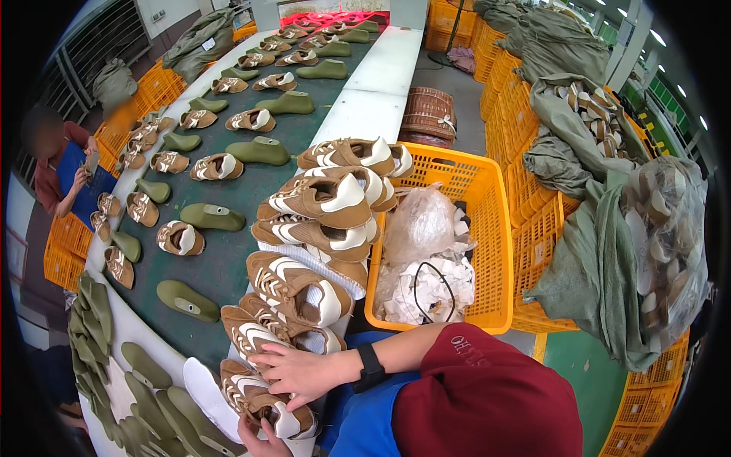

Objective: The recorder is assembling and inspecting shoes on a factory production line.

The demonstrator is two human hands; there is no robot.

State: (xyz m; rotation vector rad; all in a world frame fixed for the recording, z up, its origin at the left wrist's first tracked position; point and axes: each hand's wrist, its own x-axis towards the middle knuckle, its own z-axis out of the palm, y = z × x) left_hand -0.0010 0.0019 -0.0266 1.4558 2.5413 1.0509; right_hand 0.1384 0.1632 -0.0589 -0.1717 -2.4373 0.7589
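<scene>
My right hand [298,373], with a black watch on the wrist, lies fingers spread on top of a brown and white shoe [255,400] at the near end of a row of like shoes [320,202]. My left hand [260,442] shows only partly at the bottom edge and grips the same shoe from underneath. The row is stacked along the edge of a dark green belt [228,190]. My red sleeve [487,396] and blue apron [365,419] fill the lower middle.
The belt carries several shoes and olive green lasts [186,298] running to the far end. An orange crate [487,228] on my right holds plastic bags and white paper. Green sacks [601,266] rest on orange crates at right. A seated co-worker [65,171] is at far left.
</scene>
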